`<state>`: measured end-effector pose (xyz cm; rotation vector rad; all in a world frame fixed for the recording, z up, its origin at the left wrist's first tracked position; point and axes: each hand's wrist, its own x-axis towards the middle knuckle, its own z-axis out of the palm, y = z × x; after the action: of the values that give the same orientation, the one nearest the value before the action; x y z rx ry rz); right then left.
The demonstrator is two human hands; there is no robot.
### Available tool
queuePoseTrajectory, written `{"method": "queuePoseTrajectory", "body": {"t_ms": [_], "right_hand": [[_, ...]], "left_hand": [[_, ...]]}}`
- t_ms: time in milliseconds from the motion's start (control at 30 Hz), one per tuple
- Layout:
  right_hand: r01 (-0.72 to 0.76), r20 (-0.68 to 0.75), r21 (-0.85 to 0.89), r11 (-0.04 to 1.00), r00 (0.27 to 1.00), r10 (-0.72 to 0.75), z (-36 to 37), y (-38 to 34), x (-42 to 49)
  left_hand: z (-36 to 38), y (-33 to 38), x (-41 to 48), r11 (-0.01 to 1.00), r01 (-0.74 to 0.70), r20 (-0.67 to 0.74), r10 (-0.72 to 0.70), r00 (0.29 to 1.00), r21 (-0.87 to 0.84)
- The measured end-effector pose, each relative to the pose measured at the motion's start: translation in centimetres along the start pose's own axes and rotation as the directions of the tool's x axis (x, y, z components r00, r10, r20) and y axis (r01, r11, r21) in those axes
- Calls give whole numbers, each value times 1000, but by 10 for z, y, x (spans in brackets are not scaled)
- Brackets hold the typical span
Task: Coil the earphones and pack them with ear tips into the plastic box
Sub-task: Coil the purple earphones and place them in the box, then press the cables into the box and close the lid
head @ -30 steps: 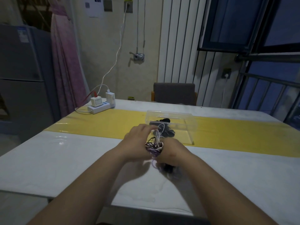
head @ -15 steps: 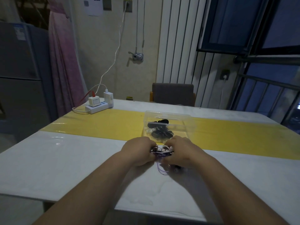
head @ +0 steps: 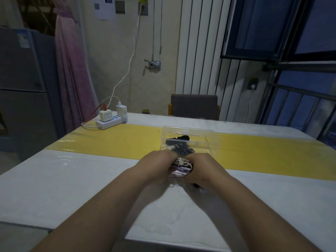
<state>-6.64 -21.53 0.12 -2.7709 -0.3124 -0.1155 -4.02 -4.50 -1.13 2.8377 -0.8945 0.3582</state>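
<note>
Grasping the earphones (head: 181, 167) from both sides. Left hand (head: 156, 166) curled round the bundle's left end, right hand (head: 205, 170) curled round its right end, knuckles up, fingertips mostly hidden behind the cords. Between the two palms, a tight tangle of white, black and purple cord, bunched together rather than hanging loose. Held low over the white table (head: 54, 179), right at the near edge of the yellow runner (head: 118, 140); cannot tell whether resting on the tabletop or just above it. Under the right hand, a dark bit, too blurred to name.

Just behind the hands, on the runner: the clear box (head: 205, 142), upright, its near wall partly hidden by the fingers. Cannot tell about a lid. Inside, in the left half, a heap of black ear tips (head: 181, 149). Earphones outside the box, close in front of it.

Far left corner of the table: a white power strip (head: 111, 122) with two white chargers (head: 121, 110) plugged in, a white cable (head: 130, 63) running up the wall. Beyond the far edge, a grey chair (head: 194, 106). At left, a grey fridge (head: 21, 88) beside a pink curtain (head: 71, 70); at right, a dark window (head: 254, 24).
</note>
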Motion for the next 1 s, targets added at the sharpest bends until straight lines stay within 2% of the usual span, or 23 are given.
{"method": "queuePoseTrajectory", "body": {"t_ms": [133,333,467,600,733,867,933,1000], "right_hand": [[-40,-33,85,996,999,43,-29,-7,2],[-2,-110,192,981,994,23,-88,-15,22],[0,-168,198,980,985,34,-104,-8,52],[-40,-163,206,978,984,75,-100,6,80],[-93,-71,163,982,992,105,-85,18,103],[-87,148,-138,987,983,108,-65,25,117],[-81,232,-199,977,964,127,-56,33,122],[-85,268,-209,974,953,141,-57,38,124]], "left_hand": [[-23,1,13,1000,6,-65,-6,998,5],[-74,2,51,996,14,-207,5,978,86],[-91,-2,84,996,50,-228,-30,973,80],[-79,-9,109,993,106,-213,-91,973,57],[-55,-21,123,989,142,-149,-145,978,-28],[-31,-31,128,983,156,63,-163,985,97],[-28,-32,133,982,161,168,-176,970,101],[-34,-32,136,985,174,252,-172,952,15]]}}
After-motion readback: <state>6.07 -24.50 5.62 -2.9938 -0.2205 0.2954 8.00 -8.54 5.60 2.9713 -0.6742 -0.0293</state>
